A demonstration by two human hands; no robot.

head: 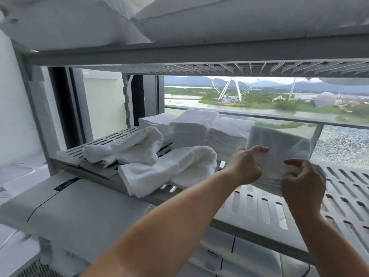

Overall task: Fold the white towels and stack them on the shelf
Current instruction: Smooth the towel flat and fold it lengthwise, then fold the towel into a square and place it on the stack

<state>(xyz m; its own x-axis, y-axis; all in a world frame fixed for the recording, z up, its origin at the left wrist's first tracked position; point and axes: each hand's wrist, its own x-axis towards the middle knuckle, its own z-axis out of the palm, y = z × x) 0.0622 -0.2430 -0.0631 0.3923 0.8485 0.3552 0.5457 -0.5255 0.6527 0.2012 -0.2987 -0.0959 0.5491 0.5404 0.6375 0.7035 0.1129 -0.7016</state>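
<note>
The folded towel (279,142) was held just above the shelf (339,188), its near edge gripped by the left hand (244,166) and right hand (303,181). The stacks (193,126) stood beside it on the left, nearer the left hand.

Soft overcast daylight from window (259,100) behind; whites washed, edges smeared, wide-angle bending at corners.

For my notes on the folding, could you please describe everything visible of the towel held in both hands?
The held towel is white, soft-looking cloth, folded into a flat rectangle, standing upright over the slotted shelf, right of the folded stacks. The left hand and right hand pinch its bunched lower edge.
</note>
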